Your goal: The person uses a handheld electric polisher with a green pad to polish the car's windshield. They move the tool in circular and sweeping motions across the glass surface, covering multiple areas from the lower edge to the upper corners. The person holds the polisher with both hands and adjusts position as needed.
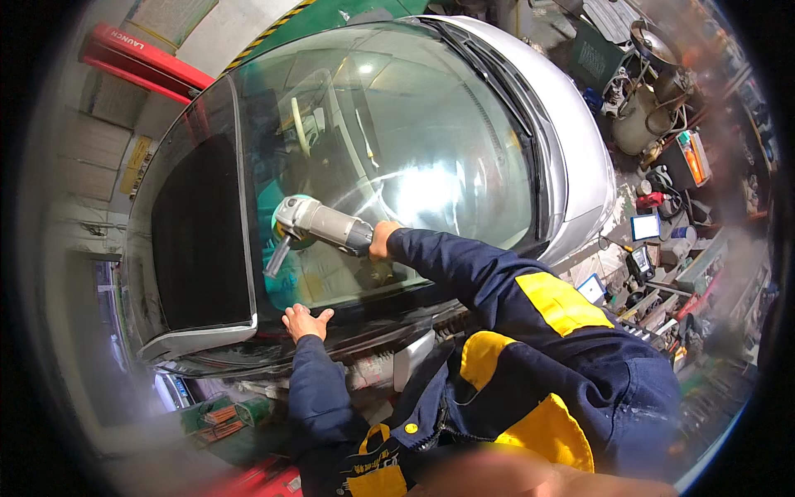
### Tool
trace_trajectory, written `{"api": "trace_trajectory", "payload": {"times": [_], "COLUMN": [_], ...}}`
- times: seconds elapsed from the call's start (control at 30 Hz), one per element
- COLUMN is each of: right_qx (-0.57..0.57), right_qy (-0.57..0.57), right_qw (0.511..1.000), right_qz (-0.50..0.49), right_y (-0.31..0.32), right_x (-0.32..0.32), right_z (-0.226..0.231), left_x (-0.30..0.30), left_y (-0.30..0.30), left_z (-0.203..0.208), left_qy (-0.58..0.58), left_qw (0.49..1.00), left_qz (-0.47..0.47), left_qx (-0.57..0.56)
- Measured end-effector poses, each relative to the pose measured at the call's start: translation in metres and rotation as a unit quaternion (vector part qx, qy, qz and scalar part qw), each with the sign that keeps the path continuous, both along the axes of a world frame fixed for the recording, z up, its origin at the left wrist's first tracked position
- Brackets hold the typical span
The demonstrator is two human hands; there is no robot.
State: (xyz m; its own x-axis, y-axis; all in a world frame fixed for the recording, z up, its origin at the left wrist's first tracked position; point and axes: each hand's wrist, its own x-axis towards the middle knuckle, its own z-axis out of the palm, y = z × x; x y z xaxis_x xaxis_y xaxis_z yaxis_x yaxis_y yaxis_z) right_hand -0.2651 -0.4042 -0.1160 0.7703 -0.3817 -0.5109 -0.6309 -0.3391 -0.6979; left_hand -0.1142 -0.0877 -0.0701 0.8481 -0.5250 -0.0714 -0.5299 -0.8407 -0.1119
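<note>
A grey handheld polisher (327, 225) lies across the car's windshield (389, 137), its round pad against the glass and a side handle sticking out toward me. Wrapped round the rear end of its body is my right hand (383, 239). My left hand (306, 321) rests on the dark lower edge of the glass, fingers spread, with nothing in it. A bright light glares off the windshield to the right of the polisher. Through the glass the pale steering wheel shows. The polisher's pad is mostly hidden under its head.
The silver car hood (584, 157) lies to the right, with wiper arms (497, 70) along its edge. A dark roof panel (199, 240) is on the left. A red lift post (145, 62) stands at the far left. Tools and containers clutter the right side, including an orange-filled box (692, 157).
</note>
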Motion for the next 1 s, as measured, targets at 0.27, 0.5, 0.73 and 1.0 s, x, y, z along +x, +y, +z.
{"api": "trace_trajectory", "payload": {"times": [0.27, 0.5, 0.73, 1.0], "right_qx": [0.005, 0.088, 0.091, 0.078], "right_qy": [0.01, 0.058, 0.085, 0.075], "right_qw": [1.0, 0.976, 0.965, 0.969], "right_qz": [-0.006, -0.19, -0.23, -0.224], "right_y": [-0.02, -0.086, -0.145, -0.178], "right_x": [-0.04, -0.178, -0.309, -0.403], "right_z": [-0.02, -0.074, -0.176, -0.303], "left_x": [0.0, -0.005, -0.007, -0.001], "left_y": [0.005, 0.004, 0.0, 0.001], "left_z": [-0.008, -0.013, -0.018, -0.024], "left_qy": [-0.02, -0.047, -0.037, -0.033], "left_qw": [1.0, 0.999, 0.999, 0.998], "left_qz": [-0.006, -0.014, 0.008, 0.006], "left_qx": [-0.022, -0.012, 0.037, 0.061]}}
